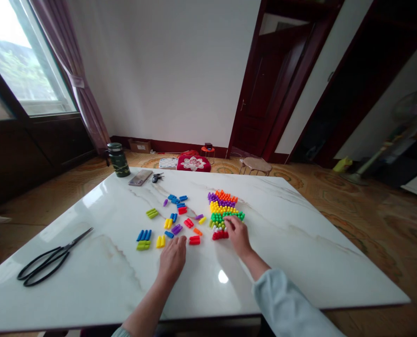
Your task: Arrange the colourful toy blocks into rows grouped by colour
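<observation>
My left hand (pixel 173 257) rests low over the marble-patterned table (pixel 285 271), its fingers curled together. Whatever is under those fingers is hidden. Just beyond it are small plastic peg-like pieces: yellow pieces (pixel 161 241), a blue piece (pixel 169 234), purple pieces (pixel 176 229) and red pieces (pixel 194 240). My right hand (pixel 239 235) reaches over the near right side of a sorted cluster, fingertips pinched by the green pieces (pixel 217 217); anything in the pinch is too small to make out. White pieces (pixel 215 229) and red pieces (pixel 220 235) form its nearest rows; yellow, purple and orange pieces (pixel 226 195) lie behind.
Long-handled black scissors (pixel 55 260) lie at the left. A dark green flask (pixel 118 160), a phone (pixel 141 178) and keys (pixel 157 177) occupy the far left table edge. Past the table are a stool (pixel 256 164), a red patterned cushion (pixel 193 163) and a standing fan (pixel 380 152).
</observation>
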